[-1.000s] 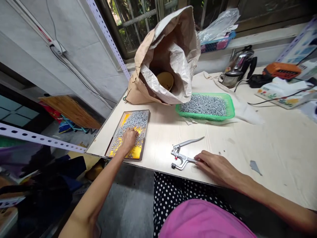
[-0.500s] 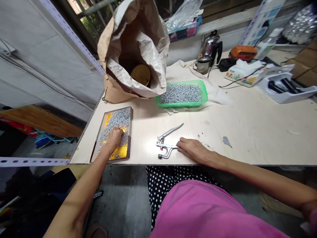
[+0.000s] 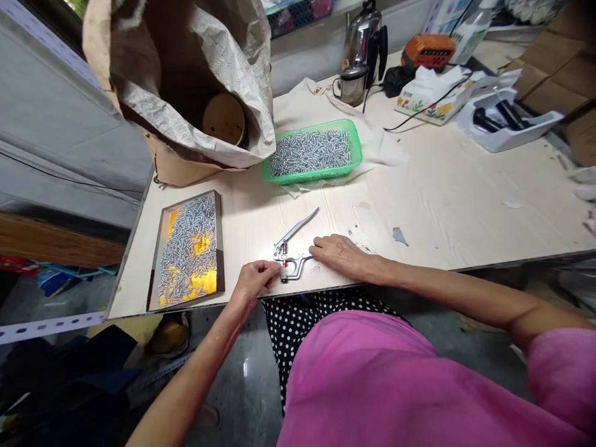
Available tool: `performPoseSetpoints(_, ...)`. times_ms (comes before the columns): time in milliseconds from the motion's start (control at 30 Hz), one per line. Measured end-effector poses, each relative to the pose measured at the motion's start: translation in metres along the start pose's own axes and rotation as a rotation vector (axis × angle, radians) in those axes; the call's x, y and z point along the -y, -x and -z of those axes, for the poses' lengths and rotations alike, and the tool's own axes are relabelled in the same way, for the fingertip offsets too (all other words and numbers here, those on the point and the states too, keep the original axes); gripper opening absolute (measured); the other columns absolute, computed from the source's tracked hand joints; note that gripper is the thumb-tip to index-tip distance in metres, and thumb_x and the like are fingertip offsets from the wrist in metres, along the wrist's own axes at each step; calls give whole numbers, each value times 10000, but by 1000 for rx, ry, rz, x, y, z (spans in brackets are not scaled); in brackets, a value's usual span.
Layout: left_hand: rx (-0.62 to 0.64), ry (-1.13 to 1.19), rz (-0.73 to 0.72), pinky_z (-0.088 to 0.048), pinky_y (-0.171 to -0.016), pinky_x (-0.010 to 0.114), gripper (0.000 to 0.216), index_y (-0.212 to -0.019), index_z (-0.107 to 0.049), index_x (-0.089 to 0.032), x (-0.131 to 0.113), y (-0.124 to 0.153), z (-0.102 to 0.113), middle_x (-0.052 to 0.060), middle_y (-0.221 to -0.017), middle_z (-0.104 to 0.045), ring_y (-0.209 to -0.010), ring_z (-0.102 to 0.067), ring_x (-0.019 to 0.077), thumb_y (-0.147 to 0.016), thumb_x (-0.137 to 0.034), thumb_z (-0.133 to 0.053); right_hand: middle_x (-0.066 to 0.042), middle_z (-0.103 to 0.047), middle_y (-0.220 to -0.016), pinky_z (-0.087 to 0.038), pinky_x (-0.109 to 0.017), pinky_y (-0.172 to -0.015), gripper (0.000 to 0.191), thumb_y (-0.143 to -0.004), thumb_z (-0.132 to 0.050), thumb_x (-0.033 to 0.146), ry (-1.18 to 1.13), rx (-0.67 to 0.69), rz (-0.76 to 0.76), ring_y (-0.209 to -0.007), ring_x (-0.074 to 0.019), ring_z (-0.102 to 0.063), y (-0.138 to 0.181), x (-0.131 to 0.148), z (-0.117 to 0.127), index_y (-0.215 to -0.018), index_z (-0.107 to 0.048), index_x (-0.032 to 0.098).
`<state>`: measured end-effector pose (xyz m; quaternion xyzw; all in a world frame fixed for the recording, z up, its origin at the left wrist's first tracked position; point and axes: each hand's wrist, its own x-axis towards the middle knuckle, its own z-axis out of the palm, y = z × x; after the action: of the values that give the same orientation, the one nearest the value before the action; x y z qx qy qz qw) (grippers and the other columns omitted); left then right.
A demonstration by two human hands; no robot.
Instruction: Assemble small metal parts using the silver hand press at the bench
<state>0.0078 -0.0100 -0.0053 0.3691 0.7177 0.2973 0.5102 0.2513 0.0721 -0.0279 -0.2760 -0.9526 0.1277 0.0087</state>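
Metal snap-fastener pliers (image 3: 298, 261) lie on the table near its front edge, handles spread, with a red bit at the jaw. My right hand (image 3: 339, 254) is closed around the end of the lower handle. Just left of the jaw is my left hand (image 3: 257, 278), thumb and fingertips pinched together at the red bit; whatever they hold is too small to make out. Further left, a shallow tray (image 3: 220, 273) with a yellow bottom holds many small silvery metal pieces (image 3: 189, 230).
Behind the pliers stands a green plastic basket (image 3: 321, 177) full of similar metal pieces. A large open paper sack (image 3: 186, 143) is at the back left. At the back right are a metal kettle (image 3: 362, 37), an orange battery pack (image 3: 427, 51), a tissue box (image 3: 431, 99) and a white bin (image 3: 503, 133).
My left hand has moved right from the metal pieces in the tray to the pliers' jaw. My right hand stays on the handle. The view has shifted.
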Motion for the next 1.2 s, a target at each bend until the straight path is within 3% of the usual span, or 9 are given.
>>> performPoseSetpoints(367,81,-151,102,-245,-441,232,499,-582,-647,-166,0,-12,-2,-51,-457,-496,-421,-371,69,-544,-609,-874,-82,-665,-966,-221,-344,-647,197,-1021,-453,87,-14,-56,22,-754,-175,-486,0,-3,-9,-1023,-627,180)
performPoseSetpoints(567,170,-148,282,-263,-422,216,432,-613,-652,-154,-12,-14,1,-44,-467,-540,-395,-391,58,-591,-495,-917,-92,-674,-982,-213,-358,-642,269,-1031,-397,56,-14,-34,20,-761,-186,-502,-2,-3,-9,-1044,-638,175)
performPoseSetpoints(767,221,-99,412,-311,-417,180,406,-690,-687,-145,-22,-11,0,-46,-458,-558,-404,-448,60,-590,-430,-960,-88,-682,-987,-273,-345,-673,249,-1015,-441,56,-14,-63,34,-796,-196,-527,0,-3,-14,-1077,-646,182)
performPoseSetpoints(867,201,-101,414,-343,-418,173,419,-697,-688,-144,-22,-7,-2,-52,-465,-563,-408,-460,57,-580,-431,-971,-115,-685,-1143,-367,-349,-763,147,-1019,-545,178,-38,-83,71,-946,-239,-571,3,-9,-10,-1126,-645,187)
performPoseSetpoints(900,193,-100,412,-347,-417,170,422,-694,-686,-144,-21,-5,-2,-53,-472,-566,-411,-467,55,-579,-432,-973,-143,-659,-1264,-401,-373,-827,206,-1012,-601,269,-47,-106,94,-1045,-271,-573,3,-12,-9,-1198,-632,185)
performPoseSetpoints(967,170,-99,411,-358,-417,168,427,-685,-678,-145,-20,-3,-4,-51,-495,-579,-419,-484,54,-581,-435,-974,-214,-505,-1520,-414,-478,-990,579,-949,-703,485,-59,-159,131,-1283,-363,-495,0,-22,-5,-1407,-535,172)
performPoseSetpoints(1067,129,-102,419,-385,-425,170,415,-690,-679,-146,-19,1,-6,-48,-527,-599,-431,-512,57,-595,-422,-974,-275,-301,-1661,-287,-631,-1154,1037,-811,-776,684,-45,-154,131,-1498,-475,-260,-13,-37,-1,-1581,-351,136)
performPoseSetpoints(1133,113,-104,424,-394,-423,171,399,-697,-684,-144,-18,3,-8,-49,-527,-600,-427,-513,58,-607,-406,-972,-280,-321,-1647,-250,-663,-1176,1100,-776,-781,724,-29,-89,141,-1518,-499,-209,-23,-45,1,-1583,-352,112)
performPoseSetpoints(1200,115,-108,424,-396,-418,172,392,-699,-687,-142,-19,4,-9,-50,-520,-595,-419,-504,56,-616,-400,-970,-271,-395,-1599,-274,-665,-1161,1075,-777,-776,726,-16,-34,155,-1482,-491,-271,-31,-47,4,-1562,-384,105)
